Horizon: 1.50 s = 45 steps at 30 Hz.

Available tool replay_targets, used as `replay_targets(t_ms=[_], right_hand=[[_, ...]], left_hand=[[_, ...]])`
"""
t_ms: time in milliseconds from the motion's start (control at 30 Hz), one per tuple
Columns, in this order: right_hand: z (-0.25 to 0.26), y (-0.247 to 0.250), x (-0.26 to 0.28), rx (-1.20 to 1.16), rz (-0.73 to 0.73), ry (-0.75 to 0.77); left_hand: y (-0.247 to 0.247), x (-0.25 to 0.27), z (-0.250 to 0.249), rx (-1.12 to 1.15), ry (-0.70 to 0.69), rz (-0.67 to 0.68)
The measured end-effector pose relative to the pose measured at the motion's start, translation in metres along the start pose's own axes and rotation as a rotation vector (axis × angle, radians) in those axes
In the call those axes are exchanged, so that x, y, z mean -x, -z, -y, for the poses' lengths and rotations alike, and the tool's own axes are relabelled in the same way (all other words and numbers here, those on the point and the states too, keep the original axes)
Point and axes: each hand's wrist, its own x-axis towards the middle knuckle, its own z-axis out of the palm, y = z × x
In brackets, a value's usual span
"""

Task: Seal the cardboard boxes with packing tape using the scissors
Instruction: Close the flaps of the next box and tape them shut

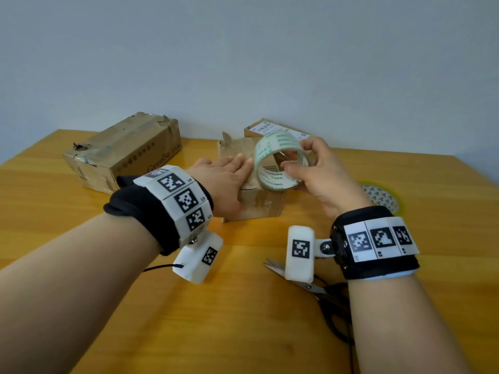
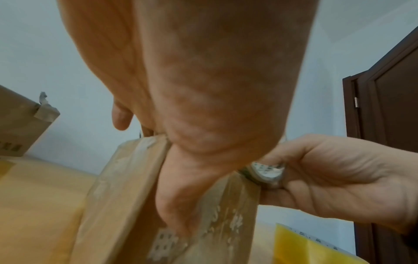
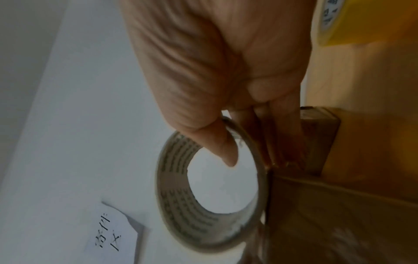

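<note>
Under our flat left hand [image 1: 224,182] lies the box [image 1: 259,203]; just beside it our right hand [image 1: 321,174] grips the tape [image 1: 272,160]; scissors [image 1: 318,290] lie nearer us.

A small worn brown cardboard box [image 1: 256,195] sits at the centre of the head view, its crumpled top flaps closed and streaked with old clear tape. A roll of clear packing tape with green print [image 1: 278,160] stands on edge above the box's right side, its open core facing the viewer. A longer battered brown cardboard box [image 1: 124,152] lies at centre left. Steel scissors with black handles [image 1: 321,292] lie closed at lower right, partly hidden.
</note>
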Motion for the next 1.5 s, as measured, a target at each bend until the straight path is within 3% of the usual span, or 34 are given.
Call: replay_targets(t_ms=[200, 300, 400, 467, 767, 1500], right_hand=[[0.008, -0.002, 0.008, -0.006, 0.262, 0.023], [0.012, -0.010, 0.013, -0.059, 0.324, 0.045], [0.010, -0.014, 0.013, -0.064, 0.314, 0.073], [0.008, -0.016, 0.012, -0.075, 0.314, 0.077], [0.012, -0.019, 0.013, -0.183, 0.277, 0.091], [0.009, 0.018, 0.010, -0.083, 0.221, -0.071]], left_hand=[[0.002, 0.006, 0.037, -0.066, -0.081, 0.032], [-0.002, 0.007, 0.047, -0.145, -0.041, -0.084], [-0.009, 0.006, 0.042, -0.065, 0.068, -0.237], [-0.015, 0.004, 0.034, 0.022, 0.102, -0.260], [-0.022, 0.001, 0.032, 0.212, 0.075, -0.174], [-0.016, 0.011, 0.016, 0.093, 0.167, -0.168]])
